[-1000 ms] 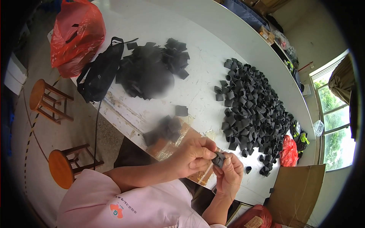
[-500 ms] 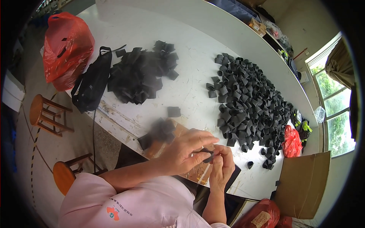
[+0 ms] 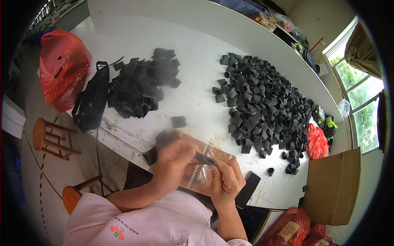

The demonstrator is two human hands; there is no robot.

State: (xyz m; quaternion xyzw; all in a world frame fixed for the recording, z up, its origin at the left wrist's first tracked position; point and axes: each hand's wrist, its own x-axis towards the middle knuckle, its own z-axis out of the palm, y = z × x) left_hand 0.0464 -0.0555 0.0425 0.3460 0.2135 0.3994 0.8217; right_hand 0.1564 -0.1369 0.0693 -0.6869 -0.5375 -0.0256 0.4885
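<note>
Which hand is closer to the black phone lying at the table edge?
Right. The right hand is just beside the black phone; the left hand is farther away, beyond the right one.

A red plastic bag and a black fabric bag are sitting at the white table's left edge; two round wooden stools are standing below, a brown cardboard box lying right.

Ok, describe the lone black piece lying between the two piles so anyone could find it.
Start at the white table, between the flat-piece pile on the left and the big pile of rolled rings on the right. The lone black piece lies near the front edge, just above the hands, touching neither pile.
</note>
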